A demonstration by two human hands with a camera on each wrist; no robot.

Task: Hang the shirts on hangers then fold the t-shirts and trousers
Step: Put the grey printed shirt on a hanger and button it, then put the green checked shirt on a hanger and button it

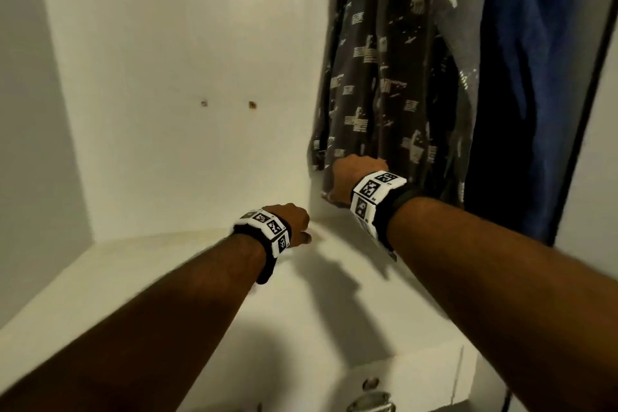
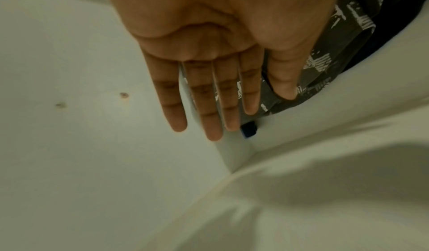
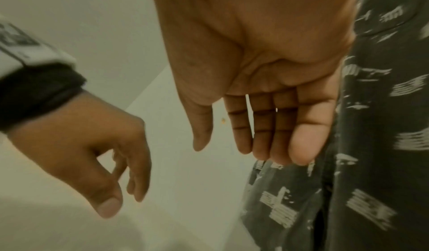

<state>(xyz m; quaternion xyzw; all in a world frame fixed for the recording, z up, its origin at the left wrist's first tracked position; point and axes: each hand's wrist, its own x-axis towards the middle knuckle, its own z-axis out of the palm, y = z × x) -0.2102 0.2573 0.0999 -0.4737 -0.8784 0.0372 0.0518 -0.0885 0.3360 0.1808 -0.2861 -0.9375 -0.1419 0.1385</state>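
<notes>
Beside the hanging patterned shirt point(image 1: 384, 77), both hands' fingers point(image 3: 262, 126) extend straight, holding nothing.

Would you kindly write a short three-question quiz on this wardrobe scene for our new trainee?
1. True or false: the left hand holds a hanger.
2. Which garment hangs nearest the right hand? A. patterned grey shirt B. blue garment C. white towel
3. Fill in: the left hand's fingers are ____ (straight or curled).

Key
1. False; it holds nothing.
2. A.
3. Straight.
</notes>
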